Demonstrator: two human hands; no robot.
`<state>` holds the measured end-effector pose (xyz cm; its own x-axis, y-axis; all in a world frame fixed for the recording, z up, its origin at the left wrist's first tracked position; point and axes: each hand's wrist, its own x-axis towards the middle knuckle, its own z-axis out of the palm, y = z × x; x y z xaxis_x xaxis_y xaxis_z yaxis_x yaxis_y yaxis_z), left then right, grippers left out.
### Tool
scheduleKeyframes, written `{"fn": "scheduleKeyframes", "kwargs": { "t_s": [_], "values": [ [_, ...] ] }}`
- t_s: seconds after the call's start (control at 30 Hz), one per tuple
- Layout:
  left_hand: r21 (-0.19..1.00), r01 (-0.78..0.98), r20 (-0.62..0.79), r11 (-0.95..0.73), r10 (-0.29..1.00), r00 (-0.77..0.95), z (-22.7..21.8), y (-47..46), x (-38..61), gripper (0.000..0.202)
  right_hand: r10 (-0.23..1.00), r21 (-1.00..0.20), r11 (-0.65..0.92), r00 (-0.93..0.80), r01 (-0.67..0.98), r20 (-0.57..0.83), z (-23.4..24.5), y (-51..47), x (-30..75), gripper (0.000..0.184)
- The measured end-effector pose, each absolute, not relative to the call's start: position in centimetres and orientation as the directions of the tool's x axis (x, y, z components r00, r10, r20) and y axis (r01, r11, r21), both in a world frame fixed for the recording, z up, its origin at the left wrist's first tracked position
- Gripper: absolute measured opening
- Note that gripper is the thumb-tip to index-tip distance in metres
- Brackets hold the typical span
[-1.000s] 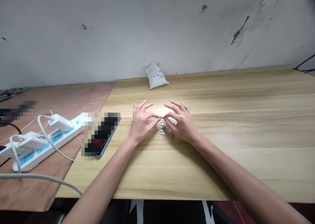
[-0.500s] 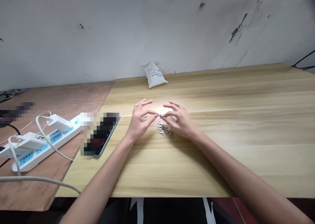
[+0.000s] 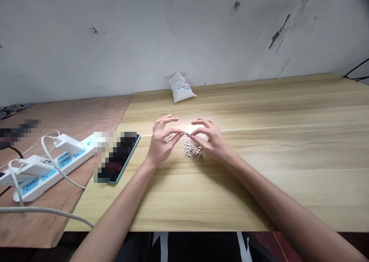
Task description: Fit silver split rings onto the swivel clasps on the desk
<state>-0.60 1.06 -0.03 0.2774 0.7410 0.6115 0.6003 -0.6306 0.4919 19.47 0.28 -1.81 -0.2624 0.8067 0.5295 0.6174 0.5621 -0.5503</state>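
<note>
Both left hand [image 3: 160, 143] and right hand [image 3: 215, 142] have fingers [image 3: 202, 131] pinched on one small metal clasp [image 3: 187, 134] between the table's [image 3: 273, 146] near and far edges, where a loosened pinch could drop it among the nearby clasps [image 3: 188, 151].

No words, numbers or brand names can be made out with certainty. The white package [image 3: 181, 88], top centre of the frame at the back of the worktop [image 3: 259, 116], bears several short lines of dark print, a barcode [image 3: 179, 88] and a small blue patch [image 3: 187, 88] with paler marks; all of it is too small to read. At the left of the frame, the nearer white adapter [image 3: 36, 164] on the power strip [image 3: 54, 177] carries dark printing on its top, likewise illegible. The screen of the phone [image 3: 124, 154], left of centre, is pixelated, so nothing on it can be read.
</note>
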Motion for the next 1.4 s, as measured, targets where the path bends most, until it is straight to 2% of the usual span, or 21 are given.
{"fn": "scheduleKeyframes", "kwargs": {
  "t_s": [0.07, 0.17, 0.33, 0.47, 0.57, 0.63, 0.77, 1.0, 1.27, 1.4],
  "values": [
    [0.527, 0.565, 0.613, -0.634, 0.745, 0.264, 0.1, 1.0, -0.5, 0.006, 0.83, -0.622, 0.55, -0.285, 0.558, 0.478, -1.9, 0.3, 19.5, 0.011],
    [0.546, 0.573, 0.56, -0.611, 0.775, 0.293, -0.1, 1.1, -0.6, 0.005, 0.83, -0.621, 0.549, -0.279, 0.56, 0.483, -2.1, 0.5, 19.6, 0.01],
    [0.4, 0.729, 0.509, -0.555, 0.796, 0.327, -0.6, 2.0, -2.0, 0.009, 0.848, -0.522, 0.466, -0.19, 0.715, 0.496, -3.0, 1.4, 20.6, 0.012],
    [0.369, 0.811, 0.422, -0.454, 0.859, 0.289, -0.8, 2.7, -3.3, 0.013, 0.839, -0.423, 0.433, -0.184, 0.796, 0.512, -3.5, 2.1, 21.6, 0.014],
    [0.322, 0.833, 0.378, -0.449, 0.868, 0.322, -1.3, 2.9, -3.5, 0.021, 0.815, -0.357, 0.437, -0.196, 0.825, 0.545, -3.2, 2.0, 21.7, 0.015],
    [0.283, 0.837, 0.36, -0.469, 0.86, 0.361, -1.7, 2.9, -3.1, 0.025, 0.793, -0.316, 0.482, -0.254, 0.817, 0.553, -2.8, 1.5, 21.2, 0.016],
    [0.225, 0.831, 0.357, -0.509, 0.836, 0.416, -2.2, 2.8, -2.2, 0.018, 0.731, -0.234, 0.629, -0.461, 0.742, 0.503, -2.4, 0.3, 19.7, 0.015],
    [0.233, 0.823, 0.365, -0.518, 0.831, 0.42, -2.0, 2.7, -2.2, 0.016, 0.695, -0.127, 0.666, -0.551, 0.735, 0.461, -2.3, -0.1, 18.7, 0.022],
    [0.219, 0.827, 0.358, -0.518, 0.831, 0.426, -2.1, 2.8, -2.2, 0.014, 0.695, -0.133, 0.686, -0.59, 0.715, 0.412, -2.1, 0.0, 19.1, 0.02],
    [0.296, 0.811, 0.342, -0.504, 0.849, 0.403, -2.3, 3.0, -2.2, 0.011, 0.692, -0.107, 0.686, -0.599, 0.72, 0.402, -2.0, 0.0, 19.1, 0.021]
  ]
}}
